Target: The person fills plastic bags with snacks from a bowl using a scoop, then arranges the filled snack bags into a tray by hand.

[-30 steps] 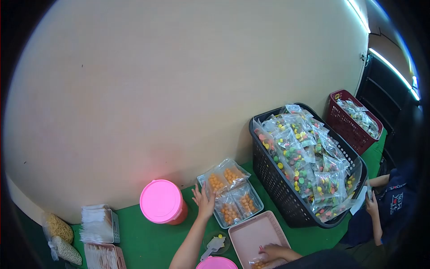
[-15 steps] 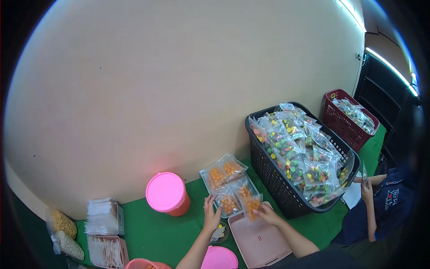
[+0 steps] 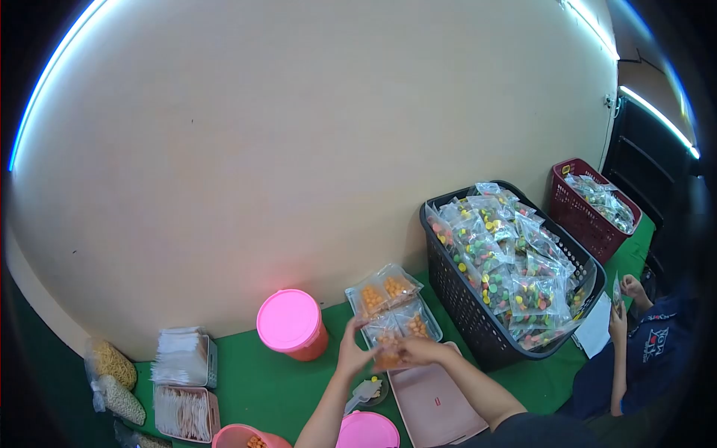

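My right hand (image 3: 420, 351) grips a small clear bag of orange balls (image 3: 387, 357), held over the front of a tray (image 3: 433, 317). On that tray lie several more clear bags of orange balls (image 3: 371, 299). My left hand (image 3: 354, 352) is just left of the held bag, fingers apart; whether it touches the bag I cannot tell. Below the hands sits a small bowl (image 3: 382, 394) with a scoop (image 3: 361, 394) in it. A shallow pink tray (image 3: 437, 403) lies beneath my right forearm.
A pink-lidded tub (image 3: 290, 325) stands at the wall, with a loose pink lid (image 3: 367, 433) and an open tub (image 3: 224, 437) nearer. Baskets of empty-looking bags (image 3: 179, 358) are left. A black basket (image 3: 478, 328) and maroon basket (image 3: 582, 220) hold filled bags. A co-worker (image 3: 635, 366) handles a packet.
My right hand has brought the bag left and slightly down, close to my left hand. The view has shifted a little. The co-worker's hands have moved slightly.
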Motion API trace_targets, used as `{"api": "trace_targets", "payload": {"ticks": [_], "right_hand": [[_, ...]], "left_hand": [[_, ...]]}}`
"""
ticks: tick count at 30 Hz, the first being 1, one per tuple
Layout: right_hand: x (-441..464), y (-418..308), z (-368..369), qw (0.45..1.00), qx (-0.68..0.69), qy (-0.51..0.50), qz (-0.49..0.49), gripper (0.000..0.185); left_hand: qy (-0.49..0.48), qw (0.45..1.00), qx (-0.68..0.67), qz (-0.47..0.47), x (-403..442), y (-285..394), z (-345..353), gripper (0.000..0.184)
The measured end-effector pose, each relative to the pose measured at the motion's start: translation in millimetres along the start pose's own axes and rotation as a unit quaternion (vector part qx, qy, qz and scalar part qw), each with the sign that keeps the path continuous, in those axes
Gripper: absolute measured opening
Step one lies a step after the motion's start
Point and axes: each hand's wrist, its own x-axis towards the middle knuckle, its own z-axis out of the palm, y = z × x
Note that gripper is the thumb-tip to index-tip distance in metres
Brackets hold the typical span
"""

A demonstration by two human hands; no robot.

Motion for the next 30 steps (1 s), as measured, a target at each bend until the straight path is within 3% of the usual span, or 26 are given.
{"api": "trace_targets", "payload": {"ticks": [1, 2, 3, 4, 5, 6, 7, 8, 9, 10, 11, 13, 15, 17, 21, 23, 27, 30], "right_hand": [[-4, -8, -2, 1.0, -0.002, 0.003, 0.001, 0.029], [-7, -12, 1, 0.988, -0.148, 0.032, 0.004, 0.035], [-11, -19, 3, 0.955, -0.291, 0.059, 0.007, 0.041], [-10, -33, -12, 0.953, -0.302, -0.01, 0.039, 0.04], [-9, -33, -15, 0.953, -0.302, -0.001, 0.037, 0.04], [-10, -30, -15, 0.926, -0.355, 0.125, 0.021, 0.041], [-12, -35, -18, 0.883, -0.401, 0.245, 0.005, 0.042], [-13, -41, -22, 0.882, -0.401, 0.25, 0.004, 0.042], [-19, -58, -32, 0.865, -0.328, 0.378, 0.032, 0.043], [-22, -67, -38, 0.83, -0.248, 0.496, 0.059, 0.046], [-19, -57, -33, 0.829, -0.25, 0.497, 0.057, 0.046], [-8, -17, -2, 0.806, 0.078, 0.577, 0.11, 0.048], [7, 21, 36, 0.811, 0.16, 0.555, 0.092, 0.044], [19, 50, 60, 0.802, 0.486, 0.343, 0.051, 0.037], [27, 71, 62, 0.806, 0.415, 0.411, 0.092, 0.031], [39, 94, 73, 0.803, 0.41, 0.423, 0.093, 0.03], [49, 108, 86, 0.83, 0.347, 0.416, 0.131, 0.03], [50, 107, 100, 0.831, 0.283, 0.45, 0.162, 0.04]], "left_hand": [[-0.072, 0.976, 0.182, 0.096, 0, 20, -7, 0.07], [-0.151, 0.96, 0.227, 0.056, -1, 37, -5, 0.063], [-0.154, 0.96, 0.226, 0.056, -2, 32, 3, 0.063], [-0.226, 0.948, 0.224, 0.004, -2, 20, 12, 0.061], [-0.296, 0.927, 0.224, -0.045, 2, 10, 18, 0.059], [-0.296, 0.926, 0.232, -0.041, 3, 2, 23, 0.059], [-0.237, 0.948, 0.194, -0.084, 3, -7, 30, 0.053], [-0.176, 0.964, 0.154, -0.124, 2, -17, 35, 0.047], [-0.176, 0.964, 0.155, -0.121, 1, -42, 39, 0.047], [-0.127, 0.982, 0.01, -0.141, -2, -73, 44, 0.045], [-0.075, 0.975, -0.138, -0.157, -2, -88, 49, 0.043], [-0.049, 0.96, -0.217, -0.168, -10, -81, 58, 0.043], [-0.024, 0.938, -0.293, -0.183, -16, -77, 65, 0.043], [-0.06, 0.944, -0.241, -0.217, -17, -74, 71, 0.053], [-0.001, 0.989, -0.094, -0.118, -20, -84, 84, 0.059], [0.086, 0.993, 0.077, -0.034, -19, -73, 79, 0.062], [0.036, 0.997, 0.029, -0.069, -22, -77, 79, 0.062], [0.05, 0.991, 0.095, -0.076, -25, -67, 69, 0.063]]}}
